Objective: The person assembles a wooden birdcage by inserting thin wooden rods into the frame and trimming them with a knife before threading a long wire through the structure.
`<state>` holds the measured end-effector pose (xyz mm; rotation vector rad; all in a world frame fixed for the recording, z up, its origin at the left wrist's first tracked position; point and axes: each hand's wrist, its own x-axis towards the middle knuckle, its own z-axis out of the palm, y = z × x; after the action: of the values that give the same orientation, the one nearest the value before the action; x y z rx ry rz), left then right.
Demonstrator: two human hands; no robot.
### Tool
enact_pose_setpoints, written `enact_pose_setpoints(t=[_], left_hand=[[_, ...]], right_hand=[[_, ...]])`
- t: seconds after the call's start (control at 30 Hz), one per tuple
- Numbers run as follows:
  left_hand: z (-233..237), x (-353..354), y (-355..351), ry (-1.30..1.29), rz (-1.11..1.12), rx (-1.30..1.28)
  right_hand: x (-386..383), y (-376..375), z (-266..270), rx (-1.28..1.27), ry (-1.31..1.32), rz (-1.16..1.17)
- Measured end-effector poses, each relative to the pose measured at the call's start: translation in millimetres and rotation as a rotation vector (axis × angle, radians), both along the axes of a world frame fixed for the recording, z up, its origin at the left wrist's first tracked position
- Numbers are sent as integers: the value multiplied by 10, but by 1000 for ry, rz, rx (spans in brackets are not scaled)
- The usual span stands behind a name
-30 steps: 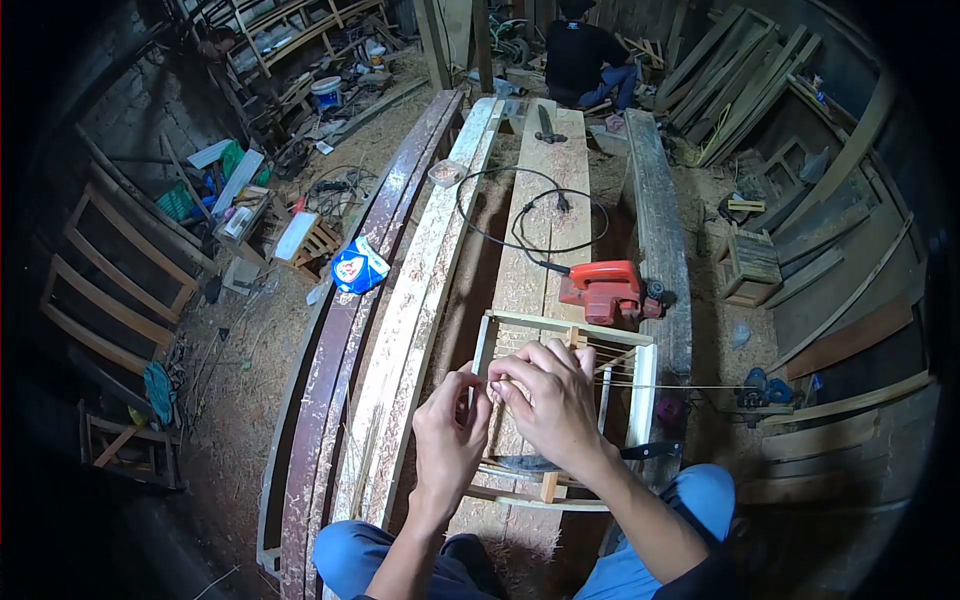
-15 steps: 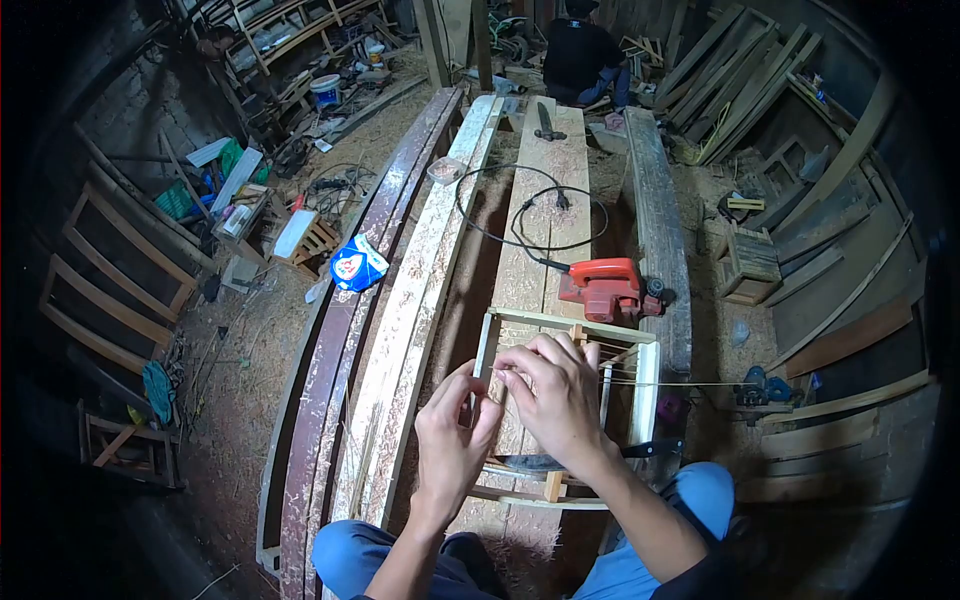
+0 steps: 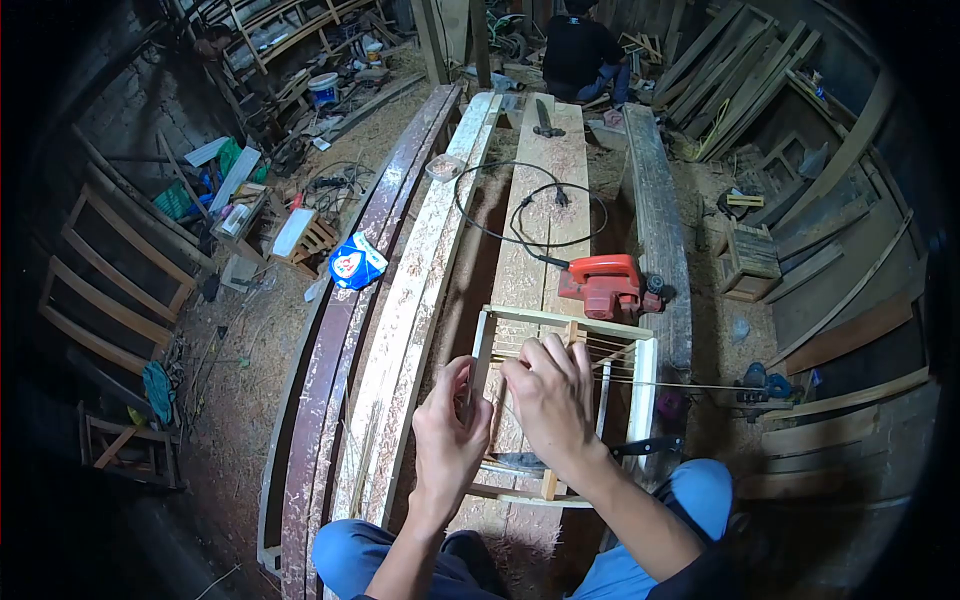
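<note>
A light wooden frame [image 3: 646, 400] with thin sticks across it lies over the planks near my knees. My left hand [image 3: 452, 430] is at its left side, thumb and fingers around the left bar [image 3: 482, 352]. Inside the frame is my right hand [image 3: 550, 400], fingers bent and pressed together over the thin sticks; what its fingertips pinch is too small to name. A knife [image 3: 648, 447] with a black handle rests across the lower part of the frame. Just beyond the frame stands a red electric planer [image 3: 606, 286].
A black cable [image 3: 520, 242] loops over the shaving-covered planks [image 3: 540, 180]. A blue and white packet [image 3: 357, 263] lies on the dark beam [image 3: 330, 370] at left. Another tool [image 3: 546, 120] lies at the far end. A person [image 3: 582, 55] sits beyond.
My hands have moved apart. The left has closed on the frame's left bar, and the right has shifted slightly right. The frame has moved slightly up and left.
</note>
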<state>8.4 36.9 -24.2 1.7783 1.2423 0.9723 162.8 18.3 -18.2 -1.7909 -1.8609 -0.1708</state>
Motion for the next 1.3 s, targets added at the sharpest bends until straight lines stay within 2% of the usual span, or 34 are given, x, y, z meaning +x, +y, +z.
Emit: enact_pose_setpoints(t=[0.13, 0.63, 0.7, 0.9, 1.17, 1.3], left_hand=[[92, 10, -31, 3, 47, -101], [53, -28, -42, 140, 40, -26], [23, -25, -51, 147, 35, 63], [32, -39, -61, 154, 31, 99], [-5, -70, -56, 181, 33, 138], [10, -63, -35, 196, 24, 123]], right_hand=[[4, 14, 5, -6, 65, 17], [18, 29, 34, -35, 75, 55], [8, 28, 40, -40, 78, 54], [-8, 32, 61, -48, 81, 82], [-47, 36, 94, -188, 150, 110], [-42, 32, 58, -78, 131, 82]])
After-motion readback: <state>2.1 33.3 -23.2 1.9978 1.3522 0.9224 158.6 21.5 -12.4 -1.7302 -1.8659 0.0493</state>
